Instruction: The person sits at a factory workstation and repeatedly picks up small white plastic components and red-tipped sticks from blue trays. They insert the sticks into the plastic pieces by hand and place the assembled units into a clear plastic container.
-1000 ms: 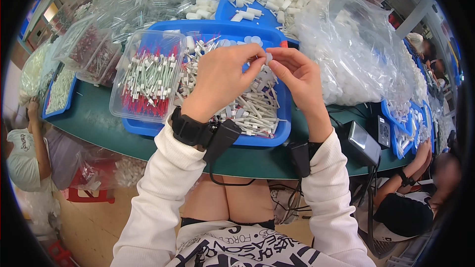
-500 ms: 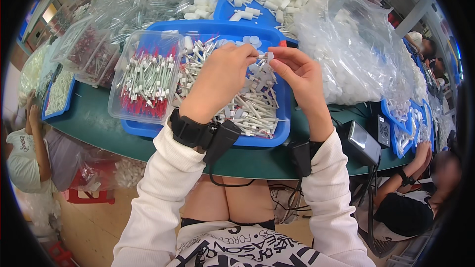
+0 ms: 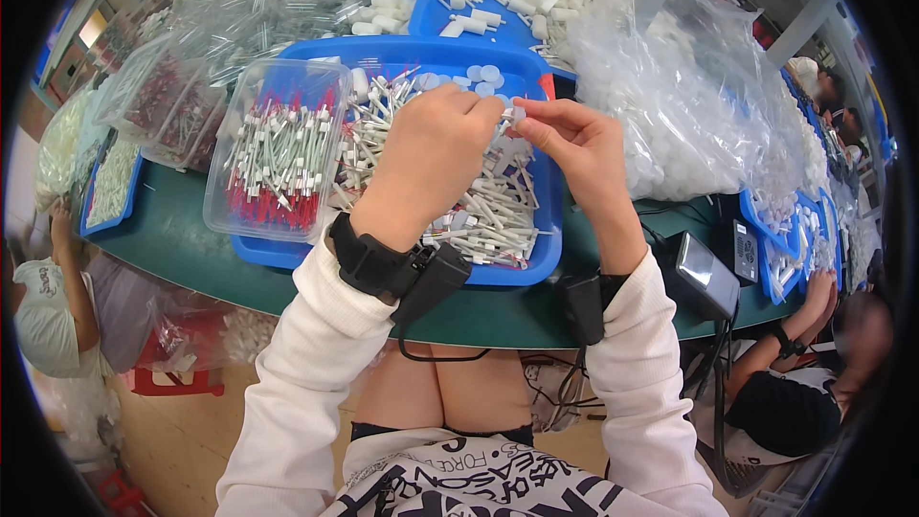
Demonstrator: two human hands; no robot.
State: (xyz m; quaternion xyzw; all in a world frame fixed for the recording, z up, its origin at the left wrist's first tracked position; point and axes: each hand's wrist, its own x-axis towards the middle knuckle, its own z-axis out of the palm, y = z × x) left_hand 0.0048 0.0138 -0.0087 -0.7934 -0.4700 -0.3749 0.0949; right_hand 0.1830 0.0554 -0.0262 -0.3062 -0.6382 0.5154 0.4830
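Note:
Over a blue tray (image 3: pixel 459 275), my left hand (image 3: pixel 426 158) is closed with its fingertips pinched around a thin white stick, mostly hidden by the fingers. My right hand (image 3: pixel 584 148) is closed too, thumb and index finger pinching a small translucent white disc (image 3: pixel 519 116). The disc meets the stick's end between the two hands. Beneath them lie many thin white stick-like parts (image 3: pixel 498 215), and several loose translucent discs (image 3: pixel 485 75) are at the tray's far side. A clear plastic box (image 3: pixel 257 234) full of red-ended white sticks rests on the tray's left part.
A second blue tray (image 3: pixel 428 14) with white cylindrical pieces stands behind. Large clear bags (image 3: pixel 661 105) bulge at the back right. On the green table (image 3: pixel 182 249), a black-and-silver device (image 3: pixel 706 273) with cables sits at right. Other people's arms (image 3: pixel 812 311) work at both sides.
Both hands stay pinched together over the tray. The left hand has turned slightly, its fingers now hiding more of the stick. The view has shifted a little.

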